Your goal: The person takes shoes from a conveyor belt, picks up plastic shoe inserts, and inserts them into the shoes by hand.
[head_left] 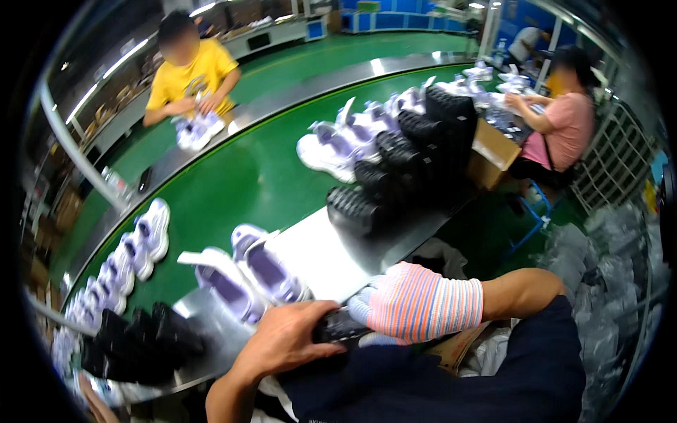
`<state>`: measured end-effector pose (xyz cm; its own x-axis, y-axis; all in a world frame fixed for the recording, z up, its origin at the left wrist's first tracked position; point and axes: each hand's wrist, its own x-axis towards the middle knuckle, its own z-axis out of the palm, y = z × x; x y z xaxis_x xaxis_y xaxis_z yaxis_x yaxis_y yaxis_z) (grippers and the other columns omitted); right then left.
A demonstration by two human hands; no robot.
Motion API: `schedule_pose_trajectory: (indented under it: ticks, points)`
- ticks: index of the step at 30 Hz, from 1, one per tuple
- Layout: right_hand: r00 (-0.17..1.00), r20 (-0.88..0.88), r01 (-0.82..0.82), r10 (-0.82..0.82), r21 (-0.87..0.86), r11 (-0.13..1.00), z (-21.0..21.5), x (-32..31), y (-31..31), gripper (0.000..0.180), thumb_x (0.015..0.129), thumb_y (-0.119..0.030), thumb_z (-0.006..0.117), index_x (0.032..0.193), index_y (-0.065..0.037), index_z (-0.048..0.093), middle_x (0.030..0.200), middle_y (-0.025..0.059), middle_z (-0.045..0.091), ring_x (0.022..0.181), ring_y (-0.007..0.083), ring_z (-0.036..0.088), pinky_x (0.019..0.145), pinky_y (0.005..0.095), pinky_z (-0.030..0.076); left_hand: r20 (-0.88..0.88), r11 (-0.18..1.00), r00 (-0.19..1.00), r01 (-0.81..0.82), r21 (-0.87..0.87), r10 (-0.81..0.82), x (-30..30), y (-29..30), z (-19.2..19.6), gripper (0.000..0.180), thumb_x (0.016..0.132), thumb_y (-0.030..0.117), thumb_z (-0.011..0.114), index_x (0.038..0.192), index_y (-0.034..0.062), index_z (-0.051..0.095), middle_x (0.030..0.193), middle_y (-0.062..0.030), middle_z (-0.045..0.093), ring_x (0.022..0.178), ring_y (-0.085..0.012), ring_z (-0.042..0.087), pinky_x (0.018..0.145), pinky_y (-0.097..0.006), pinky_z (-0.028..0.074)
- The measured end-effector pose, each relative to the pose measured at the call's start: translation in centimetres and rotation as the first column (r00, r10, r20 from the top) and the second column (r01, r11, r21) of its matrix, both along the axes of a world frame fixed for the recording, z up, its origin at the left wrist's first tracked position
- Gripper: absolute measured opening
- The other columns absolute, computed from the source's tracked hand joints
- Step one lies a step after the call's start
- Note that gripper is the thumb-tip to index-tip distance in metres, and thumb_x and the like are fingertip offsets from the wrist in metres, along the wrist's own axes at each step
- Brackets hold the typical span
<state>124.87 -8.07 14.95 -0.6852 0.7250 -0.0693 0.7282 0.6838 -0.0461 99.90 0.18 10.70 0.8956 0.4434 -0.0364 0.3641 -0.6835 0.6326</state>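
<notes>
My left hand (pixel 282 340) is bare and wraps over a small black object (pixel 340 326) held close to my body. My right hand (pixel 416 303) wears a pink-and-white striped glove with pale blue fingertips and grips the other end of the same object. What kind of object it is stays unclear. Just beyond my hands, a pair of lavender-and-white sneakers (pixel 247 276) lies on the metal ledge (pixel 317 254) beside the green conveyor belt (pixel 240 176).
Black shoe forms (pixel 405 158) stand in a row on the ledge, more lie at lower left (pixel 134 338). Several lavender sneakers sit on the belt (pixel 345 137) and along its left edge (pixel 134 250). A person in yellow (pixel 189 77) and a person in pink (pixel 564 123) handle shoes. A cardboard box (pixel 493 151) is at right.
</notes>
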Motion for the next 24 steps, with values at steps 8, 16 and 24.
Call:
schedule_pose_trajectory:
  ticks: [8, 16, 24]
  points:
    - [0.890, -0.178, 0.334, -0.419, -0.369, 0.867, -2.6, -0.7, 2.9, 0.032, 0.098, -0.035, 0.070, 0.101, -0.003, 0.071, 0.070, 0.0156, 0.068, 0.068, 0.0323, 0.072, 0.061, 0.0423, 0.055, 0.270, 0.909, 0.916, -0.358, 0.212, 0.298, -2.1, 3.5, -0.5, 0.074, 0.075, 0.031, 0.092, 0.135, -0.0009, 0.062, 0.136, -0.0244, 0.064, 0.126, -0.0398, 0.061, 0.107, -0.046, 0.049]
    - [0.862, -0.213, 0.350, -0.461, -0.407, 0.843, -4.5, -3.8, 12.5, 0.053, 0.099, -0.048, 0.061, 0.083, 0.001, 0.072, 0.078, 0.0237, 0.070, 0.075, 0.0384, 0.070, 0.073, 0.0437, 0.056, -0.087, 0.764, 0.770, -0.600, 0.239, 0.632, 0.2, 14.5, -5.9, 0.026, 0.077, 0.001, 0.065, 0.099, -0.0091, 0.072, 0.097, -0.0331, 0.072, 0.100, -0.0458, 0.071, 0.091, -0.049, 0.055]
    - [0.965, -0.069, 0.226, -0.255, -0.280, 0.933, -4.8, -2.4, 15.0, 0.029, 0.099, -0.030, 0.057, 0.104, -0.007, 0.074, 0.088, 0.0237, 0.072, 0.076, 0.0412, 0.071, 0.075, 0.0478, 0.057, 0.029, 0.776, 0.783, -0.620, 0.120, 0.621, -0.2, 14.0, -7.2, 0.020, 0.075, -0.003, 0.062, 0.092, -0.0081, 0.073, 0.095, -0.0330, 0.071, 0.095, -0.0474, 0.070, 0.087, -0.050, 0.054]
